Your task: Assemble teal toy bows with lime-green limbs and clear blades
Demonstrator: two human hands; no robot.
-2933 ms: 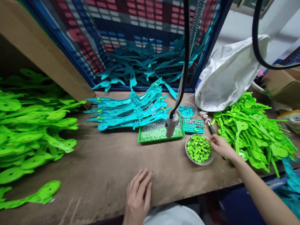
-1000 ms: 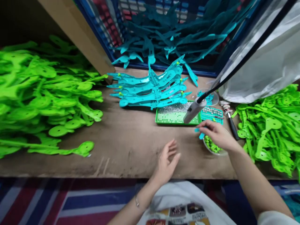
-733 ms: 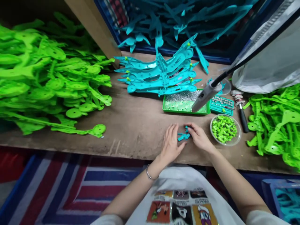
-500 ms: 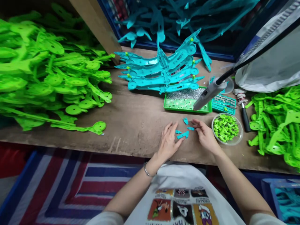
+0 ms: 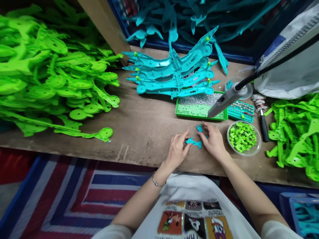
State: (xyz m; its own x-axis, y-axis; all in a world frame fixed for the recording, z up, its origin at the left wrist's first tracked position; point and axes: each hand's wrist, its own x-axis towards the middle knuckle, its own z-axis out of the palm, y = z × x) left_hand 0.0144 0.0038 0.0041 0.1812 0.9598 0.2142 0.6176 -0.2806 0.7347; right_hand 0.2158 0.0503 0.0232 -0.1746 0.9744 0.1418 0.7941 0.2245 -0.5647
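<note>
Several small turquoise plastic pieces (image 5: 194, 142) lie on the brown tabletop between my two hands. My left hand (image 5: 176, 147) rests at their left, its thumb and forefinger apart, the fingertips at the edge of the pieces. On the other side, my right hand (image 5: 212, 141) has its thumb and fingers spread around another small turquoise piece (image 5: 199, 128). Part of the pieces is hidden under the right hand's fingers. Neither hand lifts anything off the table.
Behind the hands stand a green tray (image 5: 186, 113) of small metal parts, stacked turquoise frames (image 5: 176, 74) and a hanging grey electric screwdriver (image 5: 223, 101). On the right are a bowl of green pieces (image 5: 243, 136), a hammer (image 5: 263, 126) and green parts (image 5: 294, 132). More green parts (image 5: 57, 79) fill the left.
My right hand has moved left, in over the turquoise pieces, and they now lie closer together. My left hand has shifted slightly, its thumb drawing nearer the forefinger.
</note>
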